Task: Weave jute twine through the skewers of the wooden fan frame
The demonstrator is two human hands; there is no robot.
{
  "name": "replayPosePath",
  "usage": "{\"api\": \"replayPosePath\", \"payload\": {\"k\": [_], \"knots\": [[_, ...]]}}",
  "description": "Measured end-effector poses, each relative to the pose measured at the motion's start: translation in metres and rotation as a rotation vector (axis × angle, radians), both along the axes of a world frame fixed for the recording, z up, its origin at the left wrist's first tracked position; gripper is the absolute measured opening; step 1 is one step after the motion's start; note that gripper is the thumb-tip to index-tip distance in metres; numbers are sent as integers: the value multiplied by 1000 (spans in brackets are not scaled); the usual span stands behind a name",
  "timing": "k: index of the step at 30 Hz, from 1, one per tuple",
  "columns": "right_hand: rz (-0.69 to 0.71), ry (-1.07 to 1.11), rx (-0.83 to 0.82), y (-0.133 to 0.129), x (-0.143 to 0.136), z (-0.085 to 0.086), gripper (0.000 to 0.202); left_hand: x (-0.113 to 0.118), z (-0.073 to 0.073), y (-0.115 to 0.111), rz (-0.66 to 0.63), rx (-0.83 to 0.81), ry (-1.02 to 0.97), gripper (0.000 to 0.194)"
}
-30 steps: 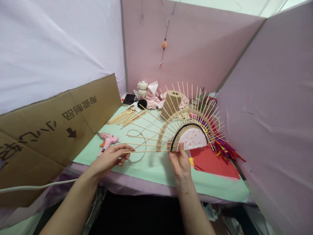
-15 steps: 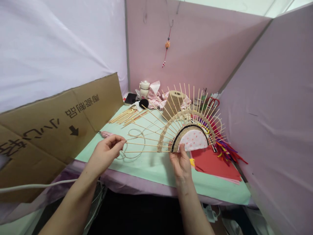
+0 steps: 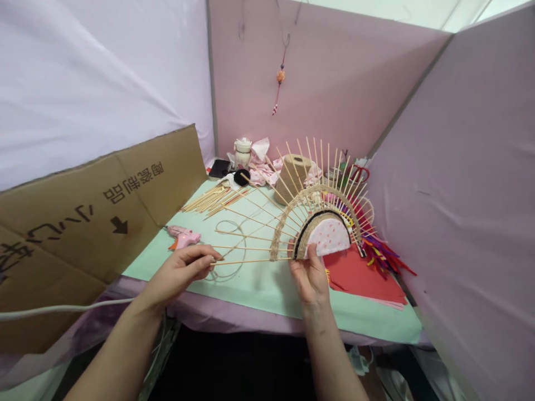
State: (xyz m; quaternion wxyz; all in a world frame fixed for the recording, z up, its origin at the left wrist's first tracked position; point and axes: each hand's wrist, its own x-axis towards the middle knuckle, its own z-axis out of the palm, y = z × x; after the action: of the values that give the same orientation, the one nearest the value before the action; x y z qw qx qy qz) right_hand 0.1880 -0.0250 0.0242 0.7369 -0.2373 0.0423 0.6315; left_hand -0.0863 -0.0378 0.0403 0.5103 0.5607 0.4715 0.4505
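Observation:
A half-round fan frame [image 3: 314, 197] of thin bamboo sticks stands out from a white, spotted half-disc [image 3: 330, 235] with a black rim. Woven twine forms an arched band [image 3: 288, 214] across the sticks. My right hand [image 3: 310, 275] is closed on the lower left of the half-disc, thumb in front and fingers behind. At the outer tip of the lowest stick [image 3: 246, 262], my left hand [image 3: 188, 270] is pinched shut. A thin strand of twine [image 3: 244, 238] runs from its fingertips; whether they also grip the stick I cannot tell. Loops of twine lie beneath.
A pink glue gun [image 3: 184, 236] lies beyond my left hand, beside a cardboard panel [image 3: 159, 184]. Loose bamboo sticks [image 3: 213, 199], a twine cone [image 3: 292, 172] and a lidded jar [image 3: 243, 151] are farther back. Red sheets [image 3: 363, 278] and colourful strips [image 3: 382, 253] lie at right.
My left hand has moved down from the second-lowest stick's tip to the lowest one's. More of the glue gun shows. My right hand keeps its hold, and the whole view has shifted slightly.

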Motion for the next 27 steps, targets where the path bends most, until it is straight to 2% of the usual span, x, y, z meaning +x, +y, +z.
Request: {"api": "replayPosePath", "payload": {"k": [2, 4, 7, 9, 12, 14, 17, 20, 23, 27], "knots": [[-2, 20, 5, -2, 1, 3, 22, 9, -8, 4, 15, -31, -60, 29], [-1, 24, 28, -2, 1, 5, 22, 30, -15, 4, 19, 24, -28, 25], [1, 1, 75, 0, -2, 3, 17, 79, -30, -2, -60, 189, 140, 23], [-2, -10, 84, 3, -5, 0, 14, 111, -42, -7, -112, 366, 320, 24], [24, -27, 84, 5, -8, -4, 10, 138, -54, -6, -86, 490, 569, 29], [30, -32, 85, 5, -8, -4, 12, 136, -53, -2, -149, 463, 602, 29], [19, -23, 70, 5, -8, -2, 18, 111, -40, 7, -302, 314, 523, 26], [11, -22, 69, 5, -8, 1, 17, 79, -23, 15, -412, 181, 378, 47], [-1, -24, 84, 6, -9, 4, 18, 63, -12, 22, -457, 9, 68, 56], [-12, -41, 87, 9, -10, 8, 17, 70, -11, 31, -347, -156, -430, 44]]}}
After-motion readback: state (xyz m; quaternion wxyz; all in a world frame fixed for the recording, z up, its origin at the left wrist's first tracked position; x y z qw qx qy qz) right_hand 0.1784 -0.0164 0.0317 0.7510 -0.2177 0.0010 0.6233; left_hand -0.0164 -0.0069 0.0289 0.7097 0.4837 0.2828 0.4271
